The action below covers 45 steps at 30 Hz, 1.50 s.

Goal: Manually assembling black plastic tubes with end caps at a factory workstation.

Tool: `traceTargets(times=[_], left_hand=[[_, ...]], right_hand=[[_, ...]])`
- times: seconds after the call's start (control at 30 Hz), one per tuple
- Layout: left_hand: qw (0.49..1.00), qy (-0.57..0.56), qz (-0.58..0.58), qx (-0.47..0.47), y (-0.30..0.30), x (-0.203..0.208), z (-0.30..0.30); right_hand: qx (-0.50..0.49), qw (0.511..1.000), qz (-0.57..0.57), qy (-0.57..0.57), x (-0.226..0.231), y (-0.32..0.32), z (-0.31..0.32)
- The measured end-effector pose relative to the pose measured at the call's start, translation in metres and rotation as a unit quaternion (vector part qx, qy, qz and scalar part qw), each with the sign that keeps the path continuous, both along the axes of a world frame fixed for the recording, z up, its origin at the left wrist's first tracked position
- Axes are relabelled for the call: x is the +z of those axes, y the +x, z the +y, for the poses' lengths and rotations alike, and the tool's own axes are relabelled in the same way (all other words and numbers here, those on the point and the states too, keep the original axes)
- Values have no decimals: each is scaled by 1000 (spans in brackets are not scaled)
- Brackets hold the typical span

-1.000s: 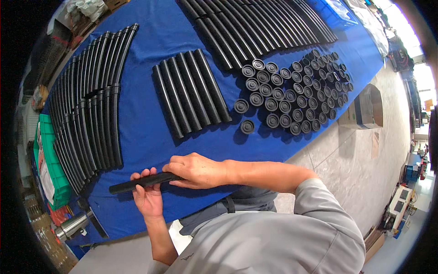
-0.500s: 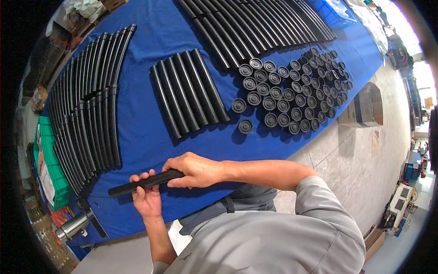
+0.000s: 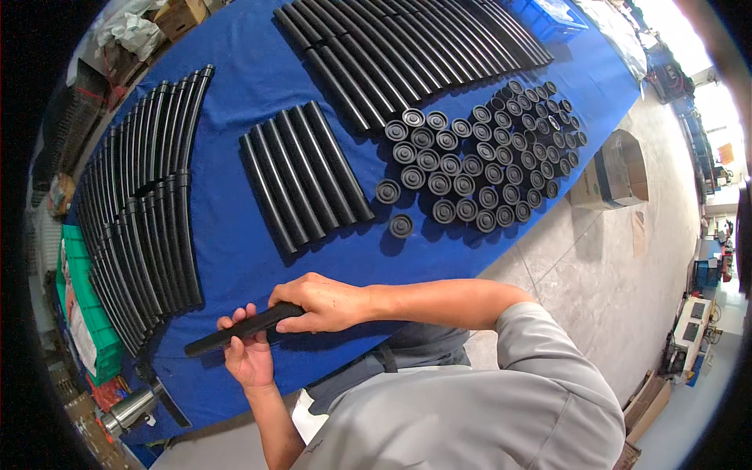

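Observation:
A short black tube (image 3: pixel 215 339) slants over the near edge of the blue-covered table, its free end pointing left. My left hand (image 3: pixel 251 362) is closed round its middle from below, thumb on the near side and fingertips showing on the far side. At the tube's right end, my right hand (image 3: pixel 323 304) grips from above, hiding that end. Beyond my hands lies a row of several similar black tubes (image 3: pixel 305 176), side by side. To their right stand many round black caps (image 3: pixel 450 164) with ringed faces; one cap (image 3: pixel 400 226) sits apart, nearest me.
Long black tubes lie in rows at the left (image 3: pixel 153 211) and far side (image 3: pixel 392 55) of the blue cloth (image 3: pixel 235 47). A green crate (image 3: pixel 82 301) and a metal cylinder (image 3: pixel 129 409) are at the left edge. An open cardboard box (image 3: pixel 615 176) stands on the floor, right.
The view has shifted, so the tubes and caps on the table appear lower and further left. Both hands keep their hold on the tube, with little change in grip.

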<state>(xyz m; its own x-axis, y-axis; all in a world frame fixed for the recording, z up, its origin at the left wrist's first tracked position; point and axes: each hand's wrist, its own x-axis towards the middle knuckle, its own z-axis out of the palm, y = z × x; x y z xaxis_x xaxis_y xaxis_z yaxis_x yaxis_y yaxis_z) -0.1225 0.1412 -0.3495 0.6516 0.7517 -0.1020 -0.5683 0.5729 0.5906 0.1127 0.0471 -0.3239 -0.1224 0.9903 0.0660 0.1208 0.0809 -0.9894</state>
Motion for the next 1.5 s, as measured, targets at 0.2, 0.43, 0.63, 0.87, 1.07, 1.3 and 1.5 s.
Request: traceTargets(times=[0.2, 0.43, 0.63, 0.87, 1.07, 1.3, 1.5], left_hand=[[999, -6, -31, -8, -4, -5, 0], [998, -23, -42, -30, 1, -2, 1], [998, 21, -38, -42, -7, -8, 5], [998, -58, -17, -17, 1, 0, 2], [998, 7, -42, -45, -2, -1, 3], [1000, 2, -17, -26, 1, -1, 0], [998, -34, -36, -29, -1, -2, 4]], right_hand=[[-90, 978, -36, 185, -6, -9, -1], [-79, 987, -62, 125, -7, -8, -3], [-53, 982, -99, 153, -3, -3, -2], [-93, 976, -96, 174, -8, -6, -2], [-31, 999, 39, -2, 12, 1, -1], [-52, 996, -3, 65, -7, -5, -2], [-93, 965, -145, 198, -2, -7, -3]])
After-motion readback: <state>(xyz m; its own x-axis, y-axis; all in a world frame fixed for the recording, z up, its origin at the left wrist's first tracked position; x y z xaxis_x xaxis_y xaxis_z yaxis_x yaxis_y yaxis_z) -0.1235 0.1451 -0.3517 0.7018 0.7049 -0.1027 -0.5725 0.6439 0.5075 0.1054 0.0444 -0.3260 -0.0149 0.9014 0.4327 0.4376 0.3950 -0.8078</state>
